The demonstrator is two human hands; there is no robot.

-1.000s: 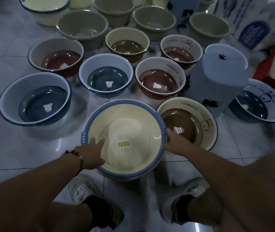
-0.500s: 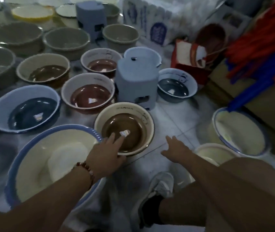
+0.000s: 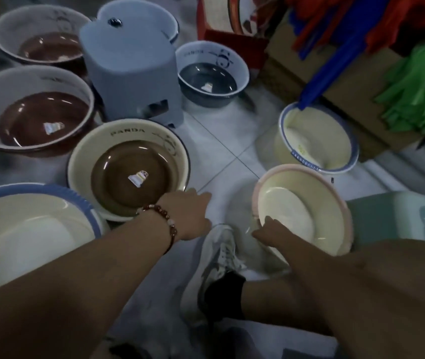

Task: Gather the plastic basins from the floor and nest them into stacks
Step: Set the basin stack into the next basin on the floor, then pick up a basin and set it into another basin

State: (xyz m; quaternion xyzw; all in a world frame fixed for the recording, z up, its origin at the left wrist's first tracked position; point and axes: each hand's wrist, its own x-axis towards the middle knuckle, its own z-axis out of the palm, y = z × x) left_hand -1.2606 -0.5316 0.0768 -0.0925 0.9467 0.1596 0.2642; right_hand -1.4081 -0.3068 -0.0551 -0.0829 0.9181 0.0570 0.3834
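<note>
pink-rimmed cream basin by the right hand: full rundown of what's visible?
The round cream plastic basin with a pale pink rim looks glossy and holds nothing. It is tilted, its opening turned toward the camera, low on the white tiled floor beside a pale green tub. The right hand holds its near edge, fingers reaching inside. Whether its underside rests on the floor is hidden.

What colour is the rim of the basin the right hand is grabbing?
Pale pink, around a cream inside; the pink-rimmed basin shows best in the head view.

Pink-rimmed cream basin [image 3: 317, 193] being gripped at its near rim by right hand [image 3: 271, 233] at lower right of frame, left hand [image 3: 189, 216] being extended open at centre beside brown panda basin [image 3: 128, 174]
</note>
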